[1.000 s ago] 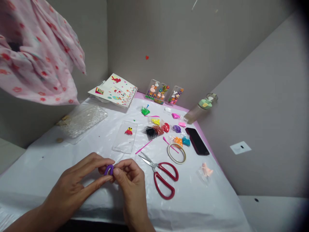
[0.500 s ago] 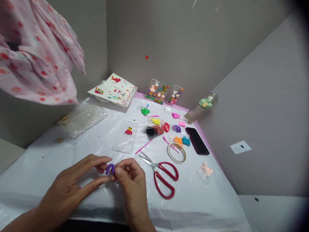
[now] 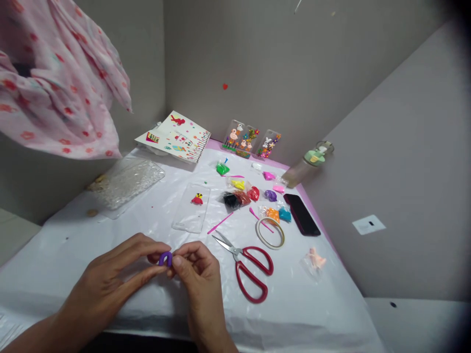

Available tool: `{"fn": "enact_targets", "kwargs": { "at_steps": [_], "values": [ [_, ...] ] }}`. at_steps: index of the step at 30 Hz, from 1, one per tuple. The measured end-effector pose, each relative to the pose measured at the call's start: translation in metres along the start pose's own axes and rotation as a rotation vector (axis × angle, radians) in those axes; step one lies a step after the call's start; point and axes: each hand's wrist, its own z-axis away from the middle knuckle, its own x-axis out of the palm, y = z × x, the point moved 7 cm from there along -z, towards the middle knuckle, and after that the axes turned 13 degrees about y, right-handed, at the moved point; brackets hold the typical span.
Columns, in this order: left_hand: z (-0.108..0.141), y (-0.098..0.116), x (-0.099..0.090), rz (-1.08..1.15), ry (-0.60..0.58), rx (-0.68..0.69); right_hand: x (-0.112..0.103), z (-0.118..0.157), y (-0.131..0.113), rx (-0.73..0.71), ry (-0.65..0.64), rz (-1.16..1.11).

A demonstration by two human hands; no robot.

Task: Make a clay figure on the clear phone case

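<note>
A small purple piece of modelling clay (image 3: 165, 257), bent into an arch, is held up above the white-covered table between my hands. The thumb and fingers of my left hand (image 3: 114, 274) close around its left side. My right hand (image 3: 200, 272) pinches its right end between thumb and forefinger. Just beyond my hands lies a clear phone case (image 3: 187, 215), flat on the table. On that case sits a little red and yellow clay figure (image 3: 197, 199). To the right of my right hand rest scissors (image 3: 235, 251) with red handles, their blades slightly apart.
Several bags of coloured clay, such as purple clay (image 3: 270, 195), lie mid-table. Beside them are a tape roll (image 3: 259, 234), pink tools (image 3: 220, 223), a phone (image 3: 302, 214) and a bottle (image 3: 303, 166). Decorated phone cases (image 3: 233, 133) lean at the back. A bubble-wrapped packet (image 3: 136, 184) lies left.
My left fingers have closed in on the purple clay, which was held mainly by my right hand before. The clay arch has shifted slightly left.
</note>
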Motion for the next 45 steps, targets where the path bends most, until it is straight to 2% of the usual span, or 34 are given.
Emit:
{"fn": "enact_targets", "kwargs": {
  "at_steps": [5,11,16,21,29,37,45],
  "values": [
    [-0.001,0.0,0.0,-0.019,0.02,0.03,0.001,0.0,0.002,0.005,-0.004,-0.001],
    [0.0,-0.002,0.005,-0.02,-0.053,0.123,0.0,-0.002,0.003,0.015,0.007,0.001],
    [-0.001,0.001,0.007,-0.036,-0.057,0.189,-0.002,-0.004,0.002,0.018,0.035,0.026],
    [-0.003,0.001,0.005,-0.069,-0.002,0.133,-0.004,-0.005,-0.001,0.029,0.053,0.025],
    [-0.008,-0.007,0.005,-0.11,-0.074,0.116,-0.007,-0.005,-0.002,-0.002,0.049,0.055],
    [-0.012,0.0,0.013,-0.025,-0.136,0.065,-0.007,0.004,-0.02,-0.244,0.092,0.203],
    [-0.008,-0.011,0.006,-0.071,-0.124,0.116,-0.007,0.005,-0.017,-0.223,0.081,0.183]
  ]
}}
